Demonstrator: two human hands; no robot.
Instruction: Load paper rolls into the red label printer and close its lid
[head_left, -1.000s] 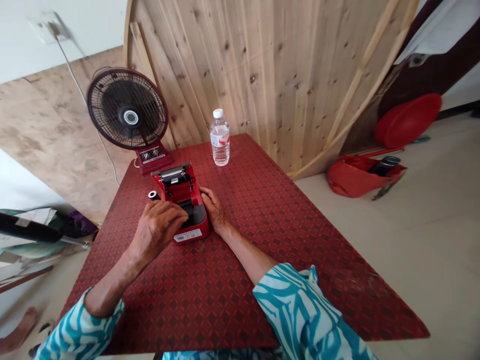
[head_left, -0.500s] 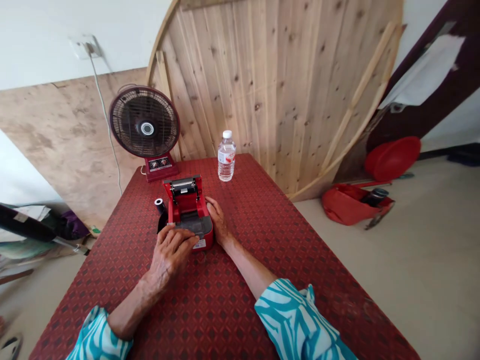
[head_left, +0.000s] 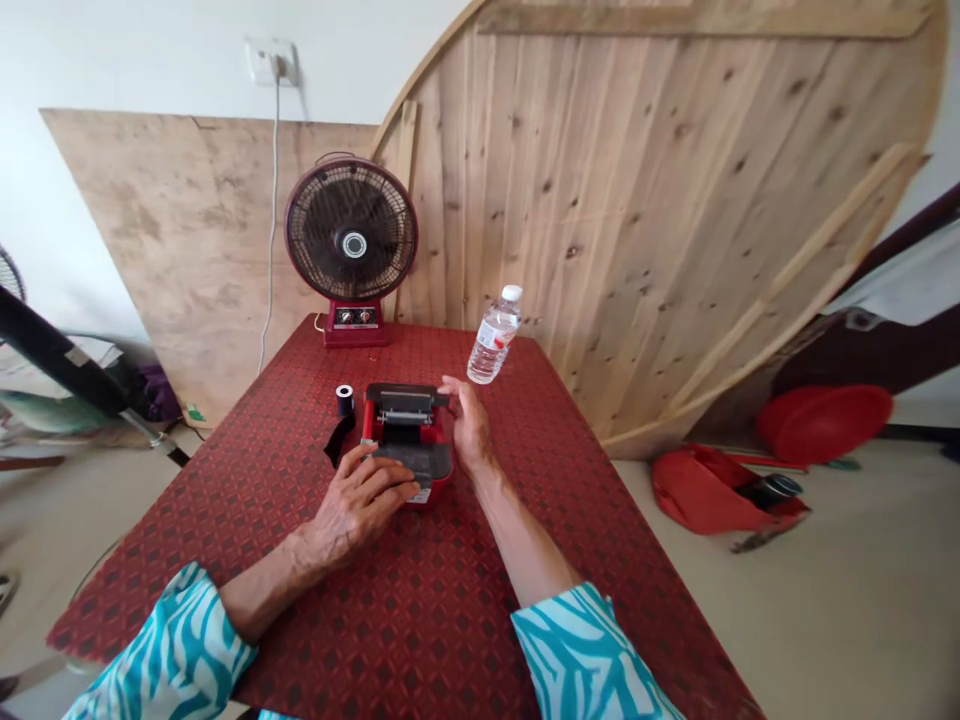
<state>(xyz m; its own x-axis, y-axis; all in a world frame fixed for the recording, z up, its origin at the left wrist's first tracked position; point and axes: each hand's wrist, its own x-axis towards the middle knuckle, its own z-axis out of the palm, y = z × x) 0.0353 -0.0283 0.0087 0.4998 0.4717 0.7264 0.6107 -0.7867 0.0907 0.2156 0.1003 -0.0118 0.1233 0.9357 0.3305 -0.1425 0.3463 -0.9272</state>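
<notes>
Dark-patterned red bench [head_left: 435, 610] carries a red-and-black plastic device [head_left: 420, 462] around its middle, lid [head_left: 405, 397] raised. Left hand [head_left: 366, 500] lies unclenched on the device's near edge; right hand [head_left: 471, 430] touches the lid's right corner, gripping or not I cannot tell. White-ended black roll [head_left: 345, 402] stands left, clear plastic bottle [head_left: 493, 340] farther right, round dark-red fan [head_left: 352, 245] far left.
</notes>
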